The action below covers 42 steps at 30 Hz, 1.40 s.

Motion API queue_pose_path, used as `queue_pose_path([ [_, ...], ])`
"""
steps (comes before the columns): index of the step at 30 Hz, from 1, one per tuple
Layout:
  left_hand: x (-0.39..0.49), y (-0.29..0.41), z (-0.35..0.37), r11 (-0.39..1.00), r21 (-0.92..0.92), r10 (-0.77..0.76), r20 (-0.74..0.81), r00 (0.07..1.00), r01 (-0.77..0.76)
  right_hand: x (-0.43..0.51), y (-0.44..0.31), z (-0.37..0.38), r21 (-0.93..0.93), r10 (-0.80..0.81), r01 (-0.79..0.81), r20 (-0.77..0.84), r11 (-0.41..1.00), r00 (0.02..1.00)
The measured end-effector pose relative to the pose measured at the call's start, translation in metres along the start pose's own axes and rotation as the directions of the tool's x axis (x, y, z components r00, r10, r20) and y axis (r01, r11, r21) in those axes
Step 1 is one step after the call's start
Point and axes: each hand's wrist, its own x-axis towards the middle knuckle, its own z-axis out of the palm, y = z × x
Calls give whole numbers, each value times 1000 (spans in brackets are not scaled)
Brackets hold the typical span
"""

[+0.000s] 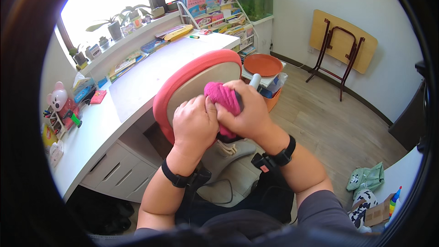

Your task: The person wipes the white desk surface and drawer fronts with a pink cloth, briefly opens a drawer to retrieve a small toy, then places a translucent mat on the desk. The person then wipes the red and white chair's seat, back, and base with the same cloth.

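Both of my hands meet in front of a desk chair's back, which has a red padded rim (164,106) and a beige panel. My right hand (245,109) is closed around a bunched magenta cloth (223,96), with something dark showing beside it under the fingers. My left hand (196,120) is curled, its thumb side pressed against the same cloth. More magenta fabric shows below the hands, next to a dark part that my hands partly hide. Lower down is the chair's grey base (223,159). Each wrist wears a black strap with a small device.
A white desk (99,120) with drawers curves along the left, bearing books, tissues and a bear figure. Behind the chair stand a book rack (219,13) and a low stand with an orange round tray (263,65). A folded table (343,41) leans on the right wall.
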Motion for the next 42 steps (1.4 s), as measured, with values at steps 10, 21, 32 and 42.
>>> queue_pose_path([
  [10,-11,-10,-10,991,2,132,40,990,-133,24,46,-66,182,170,-244,344,953,923],
  [21,-9,-14,-5,984,42,174,-37,984,-172,1,122,-99,7,407,-412,-174,911,897],
  [32,-9,-18,-3,971,-31,233,-64,970,-235,16,5,-39,-32,-284,302,265,953,922],
  [42,-4,-24,-3,967,-48,251,-22,968,-252,28,73,-42,100,-223,217,57,971,973],
])
